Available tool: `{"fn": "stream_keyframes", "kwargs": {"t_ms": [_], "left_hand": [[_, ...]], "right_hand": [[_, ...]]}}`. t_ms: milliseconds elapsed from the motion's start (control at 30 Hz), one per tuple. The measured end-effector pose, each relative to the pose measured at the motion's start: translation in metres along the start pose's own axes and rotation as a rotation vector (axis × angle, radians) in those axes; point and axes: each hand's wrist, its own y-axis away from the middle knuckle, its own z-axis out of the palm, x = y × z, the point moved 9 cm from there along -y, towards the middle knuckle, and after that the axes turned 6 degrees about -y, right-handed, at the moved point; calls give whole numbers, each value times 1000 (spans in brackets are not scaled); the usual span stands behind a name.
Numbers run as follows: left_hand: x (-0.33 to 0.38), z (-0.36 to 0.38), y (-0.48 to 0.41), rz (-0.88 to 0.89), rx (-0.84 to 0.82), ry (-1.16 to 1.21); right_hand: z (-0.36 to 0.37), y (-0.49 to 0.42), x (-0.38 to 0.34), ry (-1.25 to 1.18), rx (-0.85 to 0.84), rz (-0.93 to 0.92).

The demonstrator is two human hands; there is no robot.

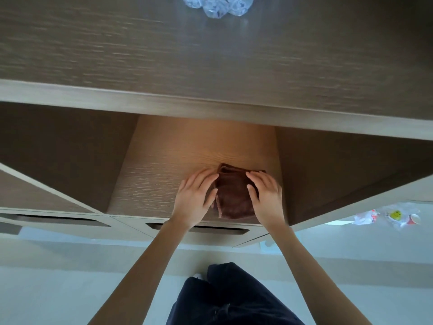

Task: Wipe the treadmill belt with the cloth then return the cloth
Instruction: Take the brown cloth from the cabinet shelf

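A dark brown folded cloth (232, 195) lies on the wooden shelf (159, 174) inside an open cabinet compartment, near its front edge. My left hand (195, 198) rests against the cloth's left side with fingers spread on its edge. My right hand (266, 195) presses on the cloth's right side, fingers curled over its top corner. Both hands touch the cloth from either side as it sits flat on the shelf. The treadmill is not in view.
The cabinet's top surface (210, 55) juts out overhead with crumpled clear plastic (218, 5) at its far edge. Drawer fronts with slot handles (196, 227) run below the shelf. Plastic wrappers and a cup (396, 215) lie on the pale floor at right. My dark trousers (232, 296) are below.
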Motion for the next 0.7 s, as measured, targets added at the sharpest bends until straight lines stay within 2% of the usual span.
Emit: {"fn": "stream_keyframes", "kwargs": {"t_ms": [200,300,400,500,567,700], "left_hand": [[5,13,-27,33,7,-27],[6,0,-38,25,129,7],[5,-12,-47,-59,217,-14],[7,3,-49,-108,129,-52],[11,7,-40,-102,103,-37],[23,14,-9,104,9,-38]], "right_hand": [[1,-25,-2,74,3,-71],[-10,-34,-5,-23,63,-52],[-19,-42,-5,-75,95,35],[-6,-43,-1,-1,7,65],[-8,-36,-3,-8,42,23],[-19,-8,-3,-78,121,-43]]}}
